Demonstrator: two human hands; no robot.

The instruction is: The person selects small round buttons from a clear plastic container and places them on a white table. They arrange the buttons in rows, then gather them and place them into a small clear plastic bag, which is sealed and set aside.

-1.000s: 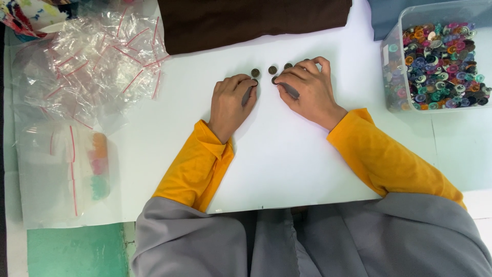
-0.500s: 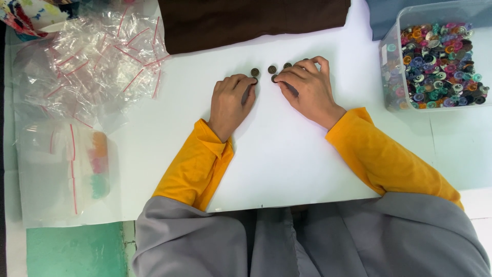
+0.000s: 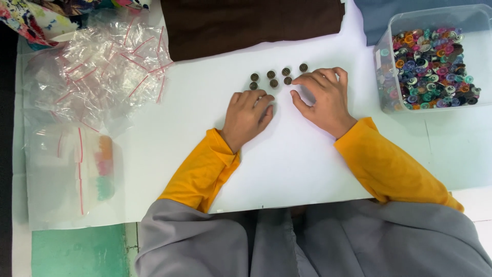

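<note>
Starting at the left edge of the white table point(image 3: 169, 154), you've got a flat clear bag point(image 3: 72, 174) with orange, pink and green stuff inside, and above it, by the far left corner, a messy heap of empty zip bags point(image 3: 102, 66) with red strips. Near the middle of the far edge, just in front of the brown cloth point(image 3: 251, 25), sit 7 small dark buttons point(image 3: 277, 78) in a loose double row. They look hard, light and slick, so I'd guess they skate around if nudged; pinching each by its rim between thumb and fingertip seems the safest hold. Your left hand point(image 3: 247, 114) lies palm down, fingers together and curled, holding nothing, tips just short of the leftmost buttons. Your right hand point(image 3: 323, 95) is spread with the thumb apart from the fingers, also holding nothing, index tip right by the buttons on the right. At the far right corner is a clear tub point(image 3: 435, 15) full of mixed coloured buttons.
</note>
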